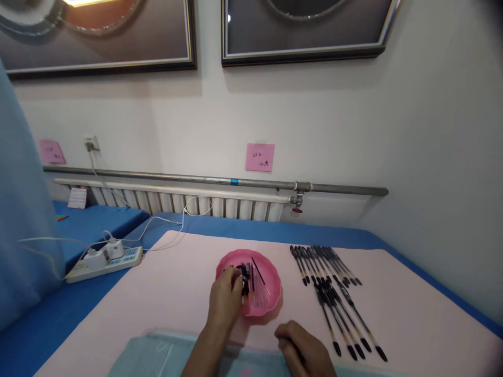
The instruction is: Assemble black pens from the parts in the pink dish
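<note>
My left hand (226, 296) reaches over the left side of a scalloped pink plate (275, 293), its fingers pinched together among small black pieces. Whatever lies between those fingertips is too small and covered to make out. Inside the plate are black pen-like sticks (253, 277) and thin, clear-looking rods (260, 299). My right hand (304, 348) is curled closed over the near edge of the pink sheet, right of the plate; its palm side is hidden. Beside it lie several black pens (341, 314) with tan bands, fanned out, below a farther row of similar pens (320, 264).
A pale pink sheet (176, 288) covers the blue table (236, 225). A power strip (104, 264) with plugged-in chargers and white cables stands at left, near a light blue curtain (27, 209). Behind are a radiator (220, 205), a pipe with a red valve (297, 210), and the wall.
</note>
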A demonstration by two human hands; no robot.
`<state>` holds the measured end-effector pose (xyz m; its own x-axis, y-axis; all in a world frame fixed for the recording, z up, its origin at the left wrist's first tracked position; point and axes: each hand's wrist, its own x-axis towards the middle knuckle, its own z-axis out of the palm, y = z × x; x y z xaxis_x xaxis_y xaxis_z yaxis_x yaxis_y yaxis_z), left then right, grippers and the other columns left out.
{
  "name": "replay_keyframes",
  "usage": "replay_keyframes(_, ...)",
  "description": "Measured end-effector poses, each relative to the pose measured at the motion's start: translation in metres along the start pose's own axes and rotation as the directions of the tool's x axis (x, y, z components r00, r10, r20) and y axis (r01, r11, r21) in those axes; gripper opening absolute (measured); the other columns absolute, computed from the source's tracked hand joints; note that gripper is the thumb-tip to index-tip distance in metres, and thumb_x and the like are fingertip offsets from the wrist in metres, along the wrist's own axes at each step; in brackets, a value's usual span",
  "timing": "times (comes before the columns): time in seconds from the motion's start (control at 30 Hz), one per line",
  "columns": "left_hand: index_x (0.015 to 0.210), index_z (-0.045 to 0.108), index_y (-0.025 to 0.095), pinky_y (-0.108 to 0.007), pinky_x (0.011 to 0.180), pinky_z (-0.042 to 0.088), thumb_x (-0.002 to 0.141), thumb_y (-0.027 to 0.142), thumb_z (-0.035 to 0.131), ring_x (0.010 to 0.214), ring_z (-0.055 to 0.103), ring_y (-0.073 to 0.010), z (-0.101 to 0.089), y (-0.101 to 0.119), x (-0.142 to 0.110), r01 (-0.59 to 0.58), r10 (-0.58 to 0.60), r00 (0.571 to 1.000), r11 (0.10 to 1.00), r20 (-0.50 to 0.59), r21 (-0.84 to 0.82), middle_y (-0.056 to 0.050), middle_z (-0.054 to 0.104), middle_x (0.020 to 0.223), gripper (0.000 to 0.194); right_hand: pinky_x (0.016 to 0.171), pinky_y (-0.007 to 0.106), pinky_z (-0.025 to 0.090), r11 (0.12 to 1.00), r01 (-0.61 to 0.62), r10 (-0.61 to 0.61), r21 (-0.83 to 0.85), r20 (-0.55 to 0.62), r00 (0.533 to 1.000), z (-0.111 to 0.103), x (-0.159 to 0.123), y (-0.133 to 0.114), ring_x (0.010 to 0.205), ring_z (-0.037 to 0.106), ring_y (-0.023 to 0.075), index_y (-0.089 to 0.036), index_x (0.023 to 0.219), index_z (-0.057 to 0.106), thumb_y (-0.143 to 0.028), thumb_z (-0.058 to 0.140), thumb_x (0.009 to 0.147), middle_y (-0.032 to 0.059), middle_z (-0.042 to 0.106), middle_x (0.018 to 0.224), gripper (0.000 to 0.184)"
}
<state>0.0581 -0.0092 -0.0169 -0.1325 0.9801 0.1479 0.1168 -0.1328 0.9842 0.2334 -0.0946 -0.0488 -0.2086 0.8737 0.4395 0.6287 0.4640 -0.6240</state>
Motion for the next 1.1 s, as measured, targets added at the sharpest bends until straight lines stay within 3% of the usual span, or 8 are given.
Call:
replay_keyframes(0.13,0.069,0.066,0.024,-0.025,0.069,0.039,0.066,0.008,0.059,0.070,0.057,-0.0184,0.007,-0.001,-0.001,-0.072,0.061,0.996,0.979,0.066,0.188,-0.003,0.066,0.073,0.017,0.054,0.022,0.041,0.936,-0.218,0.265,0.278,-0.145,0.953,0.007,0.026,0.004,0.061,0.052,0.0149,-0.019,0.079,0.057,-0.027,0.041,0.082,0.0007,0.056,0.066,0.018)
replay_keyframes(0.3,0.055,0.059,0.022,-0.031,0.080,0.040,0.062,0.008,0.060,0.076,0.058,-0.0226,0.031,0.003,0.004,-0.078,0.038,0.993,0.920,0.112,0.385,-0.007,0.064,0.069,0.016,0.047,0.022,0.036,0.733,-0.342,0.518,0.589,-0.157,0.841,0.005,0.044,0.016,0.051,0.042,0.0116,-0.019,0.076,0.055,-0.032,0.045,0.077,-0.0038,0.045,0.058,0.017)
replay_keyframes(0.4,0.055,0.058,0.020,-0.039,0.085,0.039,0.063,0.012,0.059,0.086,0.060,-0.0285,0.051,0.006,0.012,-0.013,-0.049,0.994,0.850,0.102,0.526,-0.013,0.066,0.074,0.012,0.043,0.021,0.031,0.672,-0.355,0.547,0.651,-0.113,0.829,0.004,0.045,0.021,0.046,0.037,0.0098,-0.019,0.075,0.055,-0.031,0.045,0.075,-0.0049,0.044,0.056,0.015)
replay_keyframes(0.53,0.066,0.064,0.011,-0.048,0.085,0.039,0.063,0.012,0.058,0.091,0.060,-0.0372,0.071,0.012,0.021,0.049,-0.176,0.978,0.704,0.108,0.708,-0.025,0.067,0.084,0.007,0.042,0.021,0.028,0.662,-0.338,0.540,0.669,-0.113,0.834,0.004,0.045,0.023,0.045,0.036,0.0092,-0.019,0.073,0.056,-0.029,0.046,0.073,-0.0044,0.046,0.057,0.014)
replay_keyframes(0.7,0.069,0.066,0.008,-0.042,0.076,0.042,0.065,0.014,0.055,0.085,0.062,-0.0350,0.073,0.019,0.023,0.032,-0.225,0.967,0.574,0.120,0.818,-0.025,0.068,0.083,0.014,0.044,0.022,0.031,0.675,-0.328,0.531,0.661,-0.127,0.838,-0.005,0.047,0.020,0.048,0.040,0.0110,-0.020,0.072,0.057,-0.029,0.047,0.071,-0.0047,0.046,0.055,0.014)
replay_keyframes(0.9,0.065,0.063,0.015,-0.028,0.057,0.039,0.074,0.024,0.047,0.063,0.061,-0.0218,0.051,0.026,0.019,-0.027,-0.165,0.971,0.651,0.175,0.759,-0.010,0.067,0.066,0.021,0.044,0.023,0.032,0.655,-0.353,0.537,0.668,-0.082,0.840,-0.014,0.048,0.016,0.045,0.041,0.0107,-0.020,0.072,0.057,-0.030,0.046,0.072,-0.0042,0.050,0.055,0.015)
replay_keyframes(1.1,0.066,0.063,0.017,-0.024,0.058,0.037,0.072,0.029,0.054,0.064,0.057,-0.0163,0.066,0.027,-0.007,-0.177,-0.053,0.941,0.767,0.335,0.616,-0.004,0.066,0.069,0.016,0.041,0.022,0.029,0.588,-0.412,0.552,0.696,0.027,0.834,-0.016,0.051,0.015,0.041,0.040,0.0106,-0.020,0.072,0.057,-0.040,0.049,0.075,-0.0074,0.041,0.043,0.022)
